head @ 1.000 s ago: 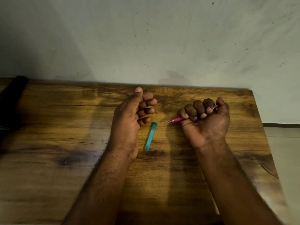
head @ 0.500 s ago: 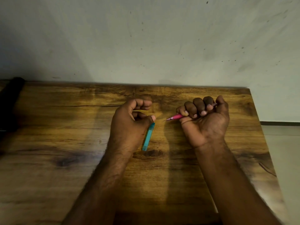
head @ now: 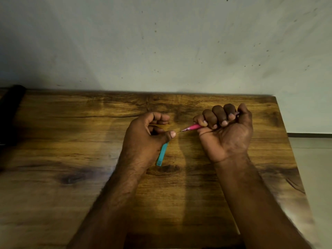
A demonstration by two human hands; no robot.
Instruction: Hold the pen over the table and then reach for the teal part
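my right hand (head: 225, 132) is fisted around the pink mechanical pencil (head: 193, 127), whose thin tip points left toward my left thumb, just short of touching it. my left hand (head: 147, 136) has its fingers curled with the thumb over the far end of the teal lead case (head: 162, 155); i cannot tell whether it grips it. the case lies on the wooden table (head: 71, 141), between my hands.

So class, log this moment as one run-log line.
left hand: thumb on teal strip | right hand: grips pink mechanical pencil, tip toward left thumb | surface: wooden table
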